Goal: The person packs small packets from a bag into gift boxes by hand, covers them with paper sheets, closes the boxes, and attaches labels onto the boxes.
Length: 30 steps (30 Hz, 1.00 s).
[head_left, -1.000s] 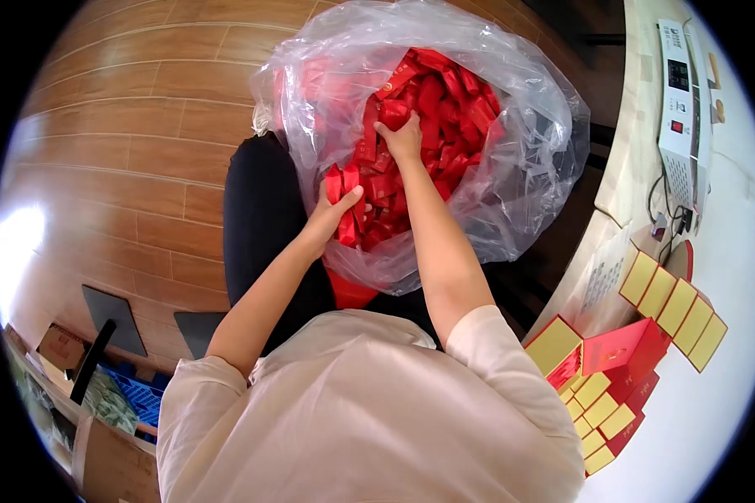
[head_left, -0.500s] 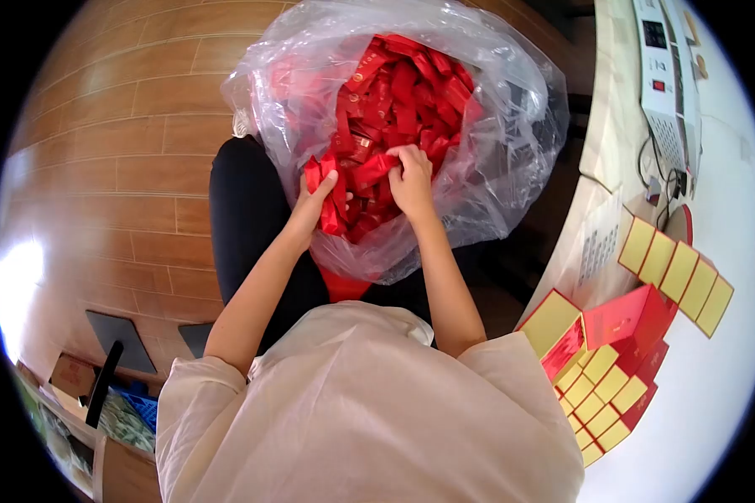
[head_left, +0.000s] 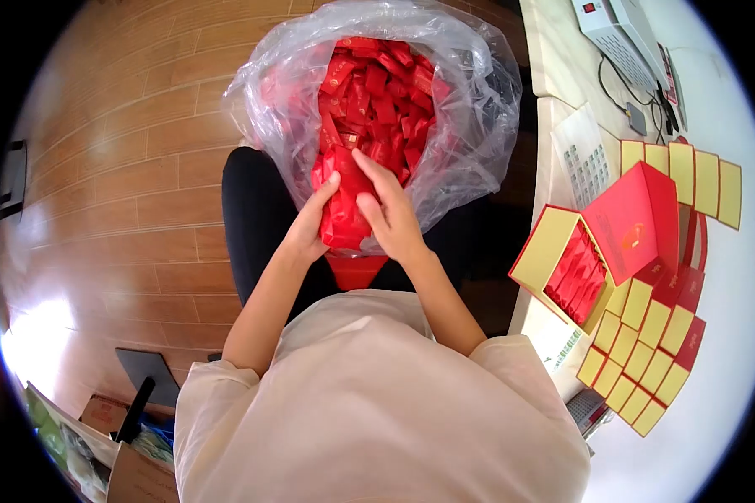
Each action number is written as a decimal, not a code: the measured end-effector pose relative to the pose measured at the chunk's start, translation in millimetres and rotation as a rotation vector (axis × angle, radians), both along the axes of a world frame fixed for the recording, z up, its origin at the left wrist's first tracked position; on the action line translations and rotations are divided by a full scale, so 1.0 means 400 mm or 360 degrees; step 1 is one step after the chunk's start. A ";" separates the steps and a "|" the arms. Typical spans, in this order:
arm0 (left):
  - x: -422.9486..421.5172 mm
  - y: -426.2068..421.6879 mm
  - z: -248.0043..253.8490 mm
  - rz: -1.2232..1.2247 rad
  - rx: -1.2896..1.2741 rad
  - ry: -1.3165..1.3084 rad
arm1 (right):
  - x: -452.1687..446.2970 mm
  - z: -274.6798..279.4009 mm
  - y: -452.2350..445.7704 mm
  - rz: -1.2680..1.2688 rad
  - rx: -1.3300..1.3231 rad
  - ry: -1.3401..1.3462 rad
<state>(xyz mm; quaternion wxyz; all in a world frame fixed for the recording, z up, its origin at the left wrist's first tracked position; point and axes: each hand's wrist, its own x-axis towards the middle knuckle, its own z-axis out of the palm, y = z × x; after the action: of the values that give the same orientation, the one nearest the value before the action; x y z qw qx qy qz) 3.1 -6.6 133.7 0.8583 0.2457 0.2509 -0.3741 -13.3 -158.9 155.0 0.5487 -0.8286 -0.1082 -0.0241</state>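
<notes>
A large clear plastic bag [head_left: 478, 159] stands open between my knees, filled with small red packets [head_left: 386, 105] that carry gold print. My left hand [head_left: 312, 220] is closed round the left side of a bunch of red packets [head_left: 344, 205] at the bag's near edge. My right hand [head_left: 393, 216] is beside the bunch's right side, its index finger stretched out and its thumb apart. The fingertips are at the bunch; whether they press on it I cannot tell.
On the table to the right stands an open red-and-gold box [head_left: 554, 243] holding red packets. Several gold-and-red boxes [head_left: 637, 360] are grouped near it. A white machine [head_left: 621, 42] with cables and a printed sheet [head_left: 583, 159] lie farther back.
My hands have come together nearer to my body, and the loose packets are now a neater bunch. My right hand has opened its pinch. The view has turned towards the right-hand table.
</notes>
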 end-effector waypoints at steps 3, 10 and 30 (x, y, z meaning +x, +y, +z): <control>0.004 -0.007 0.024 0.0075 -0.0092 -0.0033 | -0.058 0.057 0.026 0.0043 -0.0157 -0.0148; -0.040 -0.056 0.097 -0.0078 -0.0274 -0.0211 | -0.147 0.136 0.006 -0.0367 0.0018 -0.0387; -0.250 -0.726 0.535 -0.1238 -0.0221 -0.2493 | -0.566 0.594 -0.526 -0.1467 0.0206 -0.0118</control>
<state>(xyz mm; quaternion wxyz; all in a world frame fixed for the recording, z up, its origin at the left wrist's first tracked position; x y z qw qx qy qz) -97.1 -296.9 347.8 0.6085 0.4471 -0.5354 -0.3783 -239.7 -369.4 392.6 0.5271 -0.7530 0.2533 -0.3017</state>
